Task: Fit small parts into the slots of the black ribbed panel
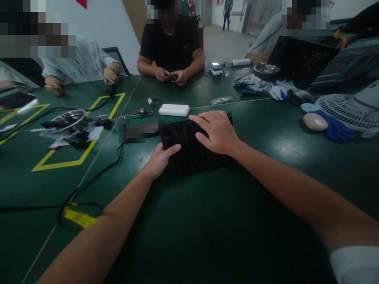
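You had a flat black case (192,157) in front of you, over the middle of the green table (192,228). Its long axis ran left to right across your view, the right end slanting slightly away from you; whether it lay flat or was tipped up could not be told, nor which end was its front. Your left hand (158,161) had a closed grip on the case's left edge, thumb across the upper face, the other fingers hidden. Your right hand (219,132) lay over its far right part, fingers loosely spread and pointing left; whether that grip had hold of the edge, you could not tell. Just beyond the case was a white box (174,110), and to its left, well apart, a metal bowl (84,114).
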Available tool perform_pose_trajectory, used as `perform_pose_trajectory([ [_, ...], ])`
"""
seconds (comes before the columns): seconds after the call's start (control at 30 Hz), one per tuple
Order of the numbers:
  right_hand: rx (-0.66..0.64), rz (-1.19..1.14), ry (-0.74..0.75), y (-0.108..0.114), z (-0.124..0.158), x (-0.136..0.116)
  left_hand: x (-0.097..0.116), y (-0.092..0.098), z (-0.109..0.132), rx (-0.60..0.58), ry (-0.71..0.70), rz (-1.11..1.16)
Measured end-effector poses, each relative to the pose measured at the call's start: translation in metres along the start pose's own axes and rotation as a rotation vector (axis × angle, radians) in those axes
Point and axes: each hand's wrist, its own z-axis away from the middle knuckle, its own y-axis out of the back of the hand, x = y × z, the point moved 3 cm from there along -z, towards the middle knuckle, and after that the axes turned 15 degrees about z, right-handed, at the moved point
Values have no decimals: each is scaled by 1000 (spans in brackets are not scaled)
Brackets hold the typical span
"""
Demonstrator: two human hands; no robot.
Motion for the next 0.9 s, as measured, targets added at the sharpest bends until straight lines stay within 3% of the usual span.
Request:
perform_pose_trajectory([
  [0.9, 24, 17, -18, 0, 2, 1, -1, -7, 2, 28, -19, 20],
])
